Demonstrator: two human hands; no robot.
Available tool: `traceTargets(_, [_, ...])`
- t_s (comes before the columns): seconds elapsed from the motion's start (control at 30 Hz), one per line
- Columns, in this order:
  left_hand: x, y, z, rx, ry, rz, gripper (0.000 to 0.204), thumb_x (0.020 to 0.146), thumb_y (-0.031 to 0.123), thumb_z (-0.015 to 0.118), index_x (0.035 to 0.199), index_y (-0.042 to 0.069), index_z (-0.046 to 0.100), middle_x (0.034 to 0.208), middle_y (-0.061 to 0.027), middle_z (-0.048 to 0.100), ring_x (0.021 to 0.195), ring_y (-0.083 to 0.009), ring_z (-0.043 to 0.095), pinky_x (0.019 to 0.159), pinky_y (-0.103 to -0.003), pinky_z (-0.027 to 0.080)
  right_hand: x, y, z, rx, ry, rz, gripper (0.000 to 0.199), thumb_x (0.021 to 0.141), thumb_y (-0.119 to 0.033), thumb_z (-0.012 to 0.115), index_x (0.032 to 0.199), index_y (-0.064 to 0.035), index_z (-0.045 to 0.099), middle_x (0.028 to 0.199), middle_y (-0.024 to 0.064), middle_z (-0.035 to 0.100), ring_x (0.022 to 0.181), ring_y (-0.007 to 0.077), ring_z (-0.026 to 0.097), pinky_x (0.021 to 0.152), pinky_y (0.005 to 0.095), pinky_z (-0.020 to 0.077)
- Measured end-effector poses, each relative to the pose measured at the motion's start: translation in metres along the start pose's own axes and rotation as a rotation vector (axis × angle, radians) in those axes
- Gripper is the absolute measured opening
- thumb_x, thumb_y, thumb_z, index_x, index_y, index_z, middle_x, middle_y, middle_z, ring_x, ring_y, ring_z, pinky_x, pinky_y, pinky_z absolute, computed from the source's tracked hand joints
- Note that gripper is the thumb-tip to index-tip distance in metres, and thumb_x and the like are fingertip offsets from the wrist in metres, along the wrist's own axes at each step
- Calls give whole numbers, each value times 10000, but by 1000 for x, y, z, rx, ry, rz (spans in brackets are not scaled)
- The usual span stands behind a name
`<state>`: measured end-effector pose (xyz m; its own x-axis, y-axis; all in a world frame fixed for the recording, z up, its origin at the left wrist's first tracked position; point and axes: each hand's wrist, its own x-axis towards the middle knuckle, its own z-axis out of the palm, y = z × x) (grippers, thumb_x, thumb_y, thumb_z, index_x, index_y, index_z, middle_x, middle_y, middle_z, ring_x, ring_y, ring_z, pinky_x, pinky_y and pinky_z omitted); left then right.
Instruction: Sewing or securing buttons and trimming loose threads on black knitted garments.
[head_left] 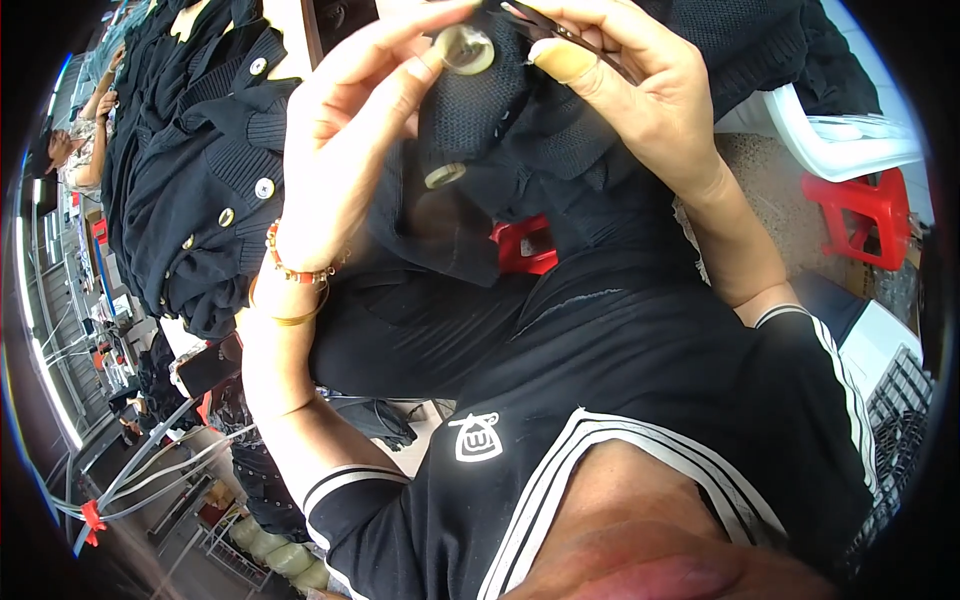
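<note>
At the top centre, my left hand point(345, 120) pinches a large pale-rimmed button point(484, 56) between thumb and fingers at the edge of a black knitted garment point(465, 115). Lower on that edge sits a second button point(445, 176). Opposite, my right hand point(650, 100) is closed round a slim dark tool point(552, 24) that looks like thread snips; its tip lies against the knit. A yellowish cover wraps my right thumb. The garment hangs down over my lap, and its upper part runs out of the picture.
Black buttoned cardigans point(190, 150) are heaped at my left. A phone point(212, 366) lies below them. On the right stand a red stool point(868, 225) and a white plastic seat point(850, 145). Cables with a red tie point(93, 522) cross lower left. Another person's arm point(98, 105) shows far left.
</note>
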<state>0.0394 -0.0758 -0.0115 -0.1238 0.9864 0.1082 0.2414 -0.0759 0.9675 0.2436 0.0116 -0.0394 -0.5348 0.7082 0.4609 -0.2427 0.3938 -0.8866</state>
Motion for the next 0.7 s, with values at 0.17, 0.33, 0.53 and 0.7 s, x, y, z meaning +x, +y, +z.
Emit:
traceTargets(0.17, [5,-7,-12,-2,-147,-83,300,965,75,605,1259,35,648,1138,-21,690,825,17,558,637,-120,417,16,70,5,499,-107,-528,269,918,38,634,1185,49,605,992,24,630,878,69,603,771,203,485])
traceTargets(0.33, [8,-16,-16,-193,-16,-207,260,975,124,611,1206,18,663,994,-27,704,749,-35,636,641,-157,510,17,71,4,630,-150,-464,266,917,34,638,1181,49,606,1048,71,675,931,96,633,835,217,505])
traceTargets(0.53, [5,-12,-11,-284,-34,-162,237,987,176,605,1156,27,677,779,25,624,647,-30,593,622,-168,528,-2,7,-4,-159,-91,11,267,856,1,720,1115,38,666,884,41,630,742,86,552,656,233,440])
traceTargets(0.7, [8,-9,-9,-242,-6,-157,233,989,189,604,1145,31,678,721,42,583,624,-27,578,612,-170,530,26,53,4,89,41,-963,305,797,-18,772,1083,35,684,830,57,598,702,150,497,643,276,389])
